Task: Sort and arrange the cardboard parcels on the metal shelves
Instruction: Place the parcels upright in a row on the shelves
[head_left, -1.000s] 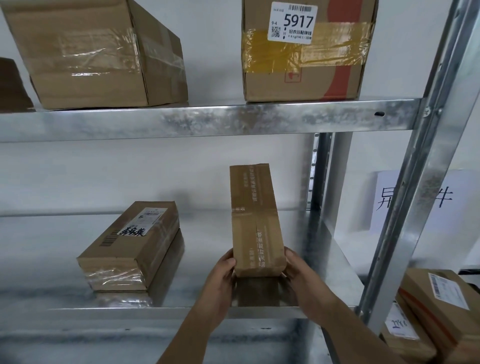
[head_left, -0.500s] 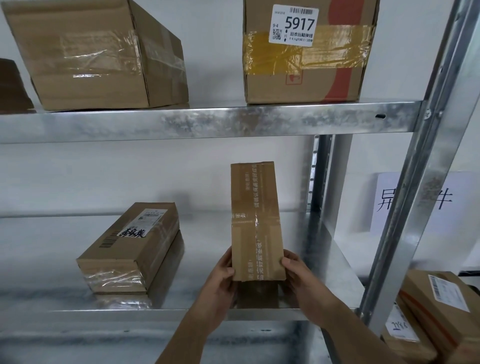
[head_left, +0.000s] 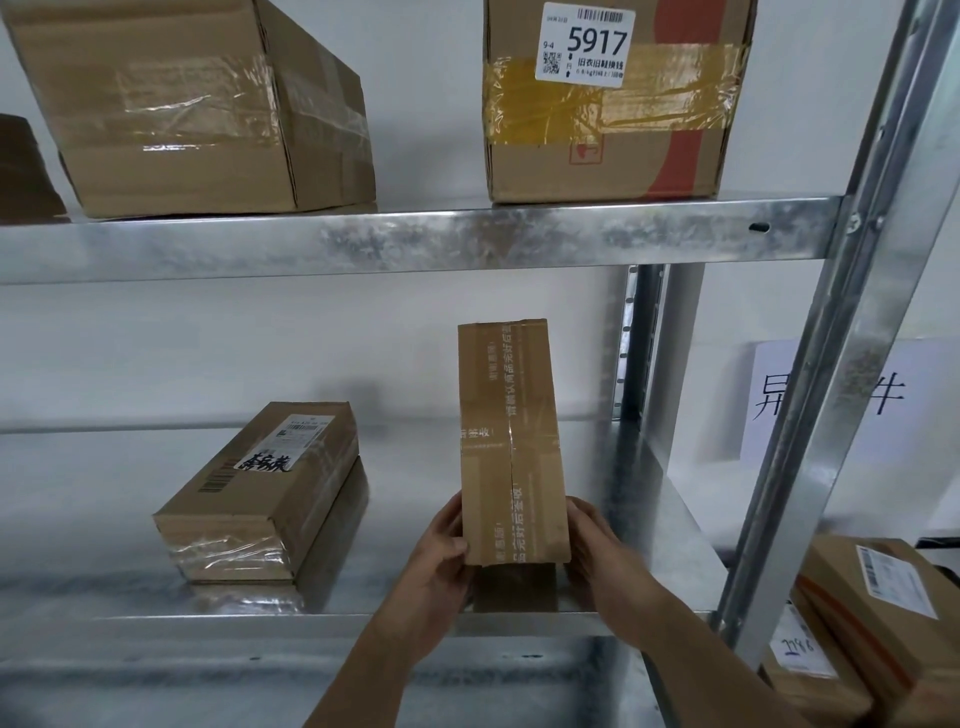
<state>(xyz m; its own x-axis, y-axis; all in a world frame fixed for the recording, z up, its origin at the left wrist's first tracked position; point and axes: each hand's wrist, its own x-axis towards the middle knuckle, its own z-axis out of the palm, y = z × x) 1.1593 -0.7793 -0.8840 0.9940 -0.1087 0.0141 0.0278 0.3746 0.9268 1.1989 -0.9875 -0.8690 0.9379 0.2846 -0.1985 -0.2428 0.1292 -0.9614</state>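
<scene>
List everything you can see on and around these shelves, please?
Large cardboard boxes: 2, brown, upper shelf; taped box, box labelled 5917.
Dark object: 1, brown, upper shelf, far left edge.
Labelled parcel: 1, brown, lower shelf, left.
Narrow taped parcel: 1, brown, upright, lower shelf.
Metal shelving: silver.
Paper sign: 1, white, wall behind post.
Parcels: several, brown, lower right.
Left hand, right hand: gripping narrow parcel's sides.
</scene>
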